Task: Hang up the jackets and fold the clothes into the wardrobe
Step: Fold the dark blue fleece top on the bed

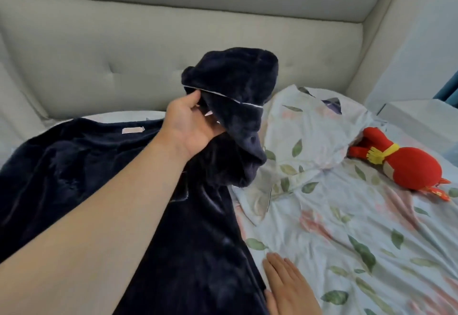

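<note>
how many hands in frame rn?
2. The left hand is raised over the bed, fingers gripping a lifted part of the dark navy garment. The right hand lies flat at the bottom, on the garment's edge and the floral sheet.

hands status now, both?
Left hand: closed, holding the dark navy garment lifted.
Right hand: open, flat at the garment's edge on the floral sheet.

We see open bed (347, 252) sheet to the right of the robe (74, 166), free between it and the red toy (409, 166). A pillow (309, 129) and the headboard (124, 54) block the far side; our 2 arms cover the left.
</note>
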The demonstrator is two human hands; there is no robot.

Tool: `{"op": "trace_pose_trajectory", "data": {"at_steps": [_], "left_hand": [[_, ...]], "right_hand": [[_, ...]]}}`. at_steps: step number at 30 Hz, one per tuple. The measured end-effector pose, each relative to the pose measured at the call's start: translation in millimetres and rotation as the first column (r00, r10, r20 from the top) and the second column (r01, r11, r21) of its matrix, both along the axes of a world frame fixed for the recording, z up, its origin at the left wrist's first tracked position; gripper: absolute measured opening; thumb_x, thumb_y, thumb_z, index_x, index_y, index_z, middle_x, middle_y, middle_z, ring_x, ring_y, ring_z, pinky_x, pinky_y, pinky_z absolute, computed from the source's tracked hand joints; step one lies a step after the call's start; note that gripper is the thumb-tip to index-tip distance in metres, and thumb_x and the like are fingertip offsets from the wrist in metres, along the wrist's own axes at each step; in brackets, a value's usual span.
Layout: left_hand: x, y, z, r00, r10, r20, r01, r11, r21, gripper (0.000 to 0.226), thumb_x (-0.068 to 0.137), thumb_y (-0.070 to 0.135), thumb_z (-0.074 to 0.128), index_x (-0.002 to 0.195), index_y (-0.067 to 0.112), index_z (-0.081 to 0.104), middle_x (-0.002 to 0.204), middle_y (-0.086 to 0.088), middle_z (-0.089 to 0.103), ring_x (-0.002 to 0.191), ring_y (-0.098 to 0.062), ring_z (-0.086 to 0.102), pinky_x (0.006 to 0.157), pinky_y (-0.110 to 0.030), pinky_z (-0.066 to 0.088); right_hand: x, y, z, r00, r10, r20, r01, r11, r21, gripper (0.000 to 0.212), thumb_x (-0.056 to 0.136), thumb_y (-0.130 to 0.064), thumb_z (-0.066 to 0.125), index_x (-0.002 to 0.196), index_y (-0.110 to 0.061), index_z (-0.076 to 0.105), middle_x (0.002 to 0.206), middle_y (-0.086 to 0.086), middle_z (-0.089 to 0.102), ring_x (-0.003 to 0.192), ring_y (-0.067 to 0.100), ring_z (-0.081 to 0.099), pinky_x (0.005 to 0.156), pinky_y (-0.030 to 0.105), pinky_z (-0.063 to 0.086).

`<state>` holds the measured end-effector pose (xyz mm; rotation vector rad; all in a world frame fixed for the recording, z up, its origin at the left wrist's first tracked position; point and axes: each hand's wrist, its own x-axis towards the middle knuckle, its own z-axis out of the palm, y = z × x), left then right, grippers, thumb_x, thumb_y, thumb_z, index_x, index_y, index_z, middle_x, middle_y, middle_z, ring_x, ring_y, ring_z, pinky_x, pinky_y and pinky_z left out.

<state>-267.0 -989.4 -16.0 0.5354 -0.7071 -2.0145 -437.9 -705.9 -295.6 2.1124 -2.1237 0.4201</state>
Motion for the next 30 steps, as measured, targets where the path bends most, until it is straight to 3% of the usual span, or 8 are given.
{"op": "trace_pose_trajectory", "data": {"at_steps": [4,7,11,16,19,24,27,30], "left_hand": [[88.2,-11.3,4.5,0.995,0.050,-0.091,-0.043,0.995,0.085,0.043,0.104,0.030,0.035,0.134,0.009,0.058,0.131,-0.015,0.064,0.120,-0.034,0.062,0.107,-0.052,0.043],[138.0,-14.7,6.6,0.984,0.138,-0.109,-0.125,0.985,0.118,0.043,0.103,0.031,0.038,0.133,0.009,0.060,0.129,-0.014,0.065,0.117,-0.032,0.065,0.106,-0.047,0.045],[190.8,-21.6,3.1,0.961,0.254,-0.107,-0.233,0.957,0.174,0.044,0.103,0.036,0.039,0.130,0.011,0.062,0.126,-0.013,0.067,0.111,-0.031,0.068,0.099,-0.047,0.049],[254.1,-30.0,-33.5,0.915,0.403,-0.022,-0.384,0.886,0.259,0.079,0.091,0.073,0.034,0.131,0.011,0.059,0.125,-0.018,0.067,0.112,-0.037,0.066,0.100,-0.052,0.046],[278.7,-29.8,-69.2,0.889,0.372,0.267,-0.441,0.853,0.279,0.079,0.084,0.076,0.050,0.135,0.014,0.055,0.123,-0.013,0.067,0.113,-0.031,0.064,0.095,-0.050,0.047],[275.3,-16.5,-104.8,0.692,0.304,0.654,-0.511,0.847,0.146,0.105,0.056,0.080,0.072,0.142,0.025,0.045,0.145,-0.001,0.050,0.135,-0.027,0.044,0.115,-0.054,0.030],[252.5,-11.3,-109.2,0.378,0.348,0.858,-0.607,0.793,-0.055,0.118,0.065,0.072,0.075,0.155,0.021,0.018,0.160,-0.007,0.022,0.139,-0.036,0.036,0.109,-0.052,0.037],[227.4,-6.2,-119.2,0.249,0.291,0.924,-0.504,0.853,-0.133,0.122,0.066,0.065,0.078,0.156,0.021,0.009,0.157,-0.012,0.021,0.132,-0.038,0.042,0.097,-0.050,0.045]], "right_hand": [[33.7,-52.6,58.8,0.907,-0.172,0.385,0.201,0.979,-0.037,0.039,0.071,-0.046,0.057,0.101,-0.024,0.066,0.104,-0.009,0.060,0.084,0.022,0.066,0.075,0.038,0.055],[80.1,-124.8,111.3,0.820,-0.264,0.508,0.273,0.960,0.059,0.088,0.080,-0.057,0.065,0.152,-0.021,0.031,0.153,-0.004,0.029,0.144,0.019,0.027,0.118,0.037,0.028],[113.9,-207.1,142.9,0.824,-0.206,0.527,0.228,0.973,0.023,0.097,0.081,-0.034,0.075,0.157,-0.028,0.016,0.157,0.003,0.021,0.144,0.021,0.025,0.117,0.029,0.024],[106.4,-239.9,143.1,0.973,-0.093,0.210,0.052,0.979,0.196,0.074,0.089,-0.006,0.049,0.156,-0.027,0.025,0.142,0.002,0.039,0.129,0.025,0.043,0.101,0.033,0.044],[89.2,-248.1,142.5,0.992,-0.023,-0.128,0.057,0.963,0.265,0.079,0.087,-0.013,0.054,0.157,-0.028,0.020,0.143,0.004,0.035,0.126,0.026,0.042,0.097,0.033,0.045],[86.9,-251.7,153.2,0.979,0.112,-0.168,-0.019,0.878,0.478,0.075,0.084,-0.043,0.041,0.155,-0.024,0.028,0.139,0.002,0.036,0.128,0.024,0.039,0.108,0.033,0.038],[94.4,-281.6,165.4,0.997,0.074,0.018,-0.076,0.984,0.162,0.051,0.094,-0.037,0.042,0.142,-0.021,0.051,0.139,0.002,0.042,0.125,0.024,0.046,0.109,0.035,0.038],[106.2,-323.3,179.1,0.978,0.034,0.207,-0.047,0.997,0.058,0.059,0.101,-0.020,0.043,0.157,-0.022,0.025,0.163,0.007,0.015,0.143,0.025,0.031,0.112,0.036,0.032]]}}
